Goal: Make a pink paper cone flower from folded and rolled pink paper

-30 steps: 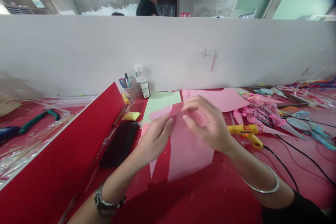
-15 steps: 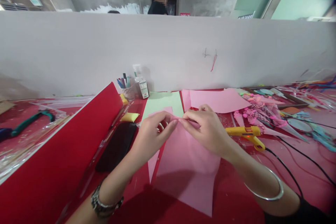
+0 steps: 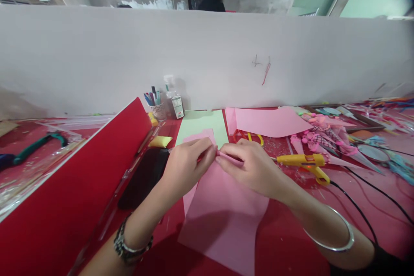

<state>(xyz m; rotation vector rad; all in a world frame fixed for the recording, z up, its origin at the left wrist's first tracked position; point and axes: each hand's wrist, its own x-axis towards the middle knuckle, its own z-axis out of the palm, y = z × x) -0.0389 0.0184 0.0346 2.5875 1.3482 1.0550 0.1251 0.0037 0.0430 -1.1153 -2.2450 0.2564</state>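
Note:
A sheet of pink paper (image 3: pixel 226 220) hangs down toward me over the red tabletop, its far edge rolled into a narrow tube between my hands. My left hand (image 3: pixel 190 164) pinches the left end of the rolled edge between thumb and fingers. Just to its right, my right hand (image 3: pixel 250 164) grips the same roll, thumb toward me. Part of the roll is hidden under my fingers. Beneath the hands lie more pink paper and a pale green sheet (image 3: pixel 202 120). Red-and-yellow scissor handles (image 3: pixel 255 138) show beyond my right hand.
A yellow glue gun (image 3: pixel 302 161) with a black cord lies at right, near pink paper cones (image 3: pixel 323 136). At left are a black phone (image 3: pixel 144 179), a red upright board (image 3: pixel 80 189) and green-handled pliers (image 3: pixel 35 148). A pen cup (image 3: pixel 158 110) and bottle (image 3: pixel 176 103) stand behind.
The pink paper's far edge is rolled more tightly, and its lower end has swung left and nearer me. My right hand has shifted slightly, uncovering the scissor handles.

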